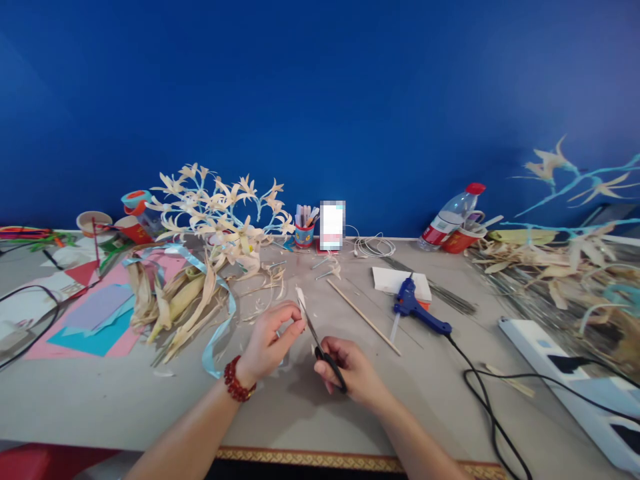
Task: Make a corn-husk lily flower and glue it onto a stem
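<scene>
My right hand [345, 367] is closed round the black handles of a pair of scissors [330, 368], whose blades point up and to the left. Between thumb and fingertips, my left hand [275, 333] pinches a small pale strip of corn husk [301, 298] right at the blades. The strip's white tip stands out above my fingers, and its lower part is hidden. A red bead bracelet [239, 380] circles my left wrist. Just beyond both hands, a thin wooden stick [364, 317] lies slantwise on the table.
A blue glue gun [417, 308] rests on the right with its black cord trailing towards a white power strip [560, 383]. Corn husks [185, 300], a light blue ribbon [213, 347] and husk flowers [230, 207] fill the left. Behind stand a pen cup [305, 235] and a tilted bottle [450, 219].
</scene>
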Available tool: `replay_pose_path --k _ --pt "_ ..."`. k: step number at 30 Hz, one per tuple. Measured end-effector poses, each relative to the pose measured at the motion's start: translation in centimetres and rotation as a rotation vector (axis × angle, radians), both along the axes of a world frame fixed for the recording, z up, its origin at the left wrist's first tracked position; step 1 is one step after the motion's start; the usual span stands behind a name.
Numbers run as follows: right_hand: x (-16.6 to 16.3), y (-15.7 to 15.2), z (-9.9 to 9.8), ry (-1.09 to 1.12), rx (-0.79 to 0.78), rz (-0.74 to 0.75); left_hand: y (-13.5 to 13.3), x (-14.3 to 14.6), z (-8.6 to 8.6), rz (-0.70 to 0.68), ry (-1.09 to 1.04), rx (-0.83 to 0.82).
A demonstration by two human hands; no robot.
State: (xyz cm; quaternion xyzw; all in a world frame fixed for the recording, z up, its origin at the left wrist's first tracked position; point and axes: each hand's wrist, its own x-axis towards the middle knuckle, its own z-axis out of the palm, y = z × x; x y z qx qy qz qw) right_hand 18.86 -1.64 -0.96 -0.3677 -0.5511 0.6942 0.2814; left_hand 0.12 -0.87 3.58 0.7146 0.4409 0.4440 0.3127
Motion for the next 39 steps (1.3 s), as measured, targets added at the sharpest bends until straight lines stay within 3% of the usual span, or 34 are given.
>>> replay_pose_path --k 39 --pt "0.54 0.48 0.17 -0.051 0.095 -0.073 0.08 -0.25 -0.51 -0.083 -0.189 -0.134"
